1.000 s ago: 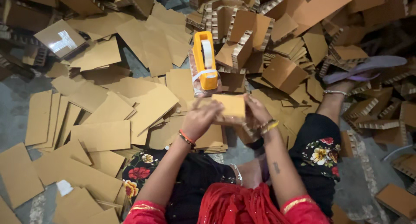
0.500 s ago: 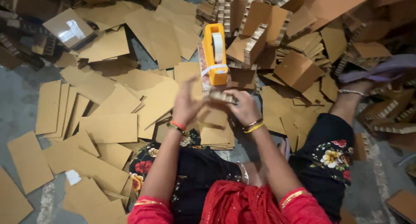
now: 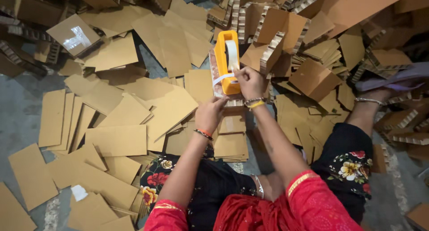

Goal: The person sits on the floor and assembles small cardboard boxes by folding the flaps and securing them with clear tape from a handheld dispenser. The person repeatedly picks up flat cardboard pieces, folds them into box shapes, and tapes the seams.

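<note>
While my left hand (image 3: 210, 115) now presses flat on the cardboard stack (image 3: 230, 137), my right hand (image 3: 249, 81) has moved up, pinching tape (image 3: 222, 79) at the yellow dispenser (image 3: 227, 61).

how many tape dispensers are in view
1: an orange plastic tape dispenser with a white tape roll, on the cardboard stack ahead of the person, right hand at its tape end. Others may lie hidden under the brown cardboard sheets.

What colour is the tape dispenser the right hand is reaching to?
Bright orange-yellow; the tape dispenser holds a whitish roll, clearest in the head view.
</note>
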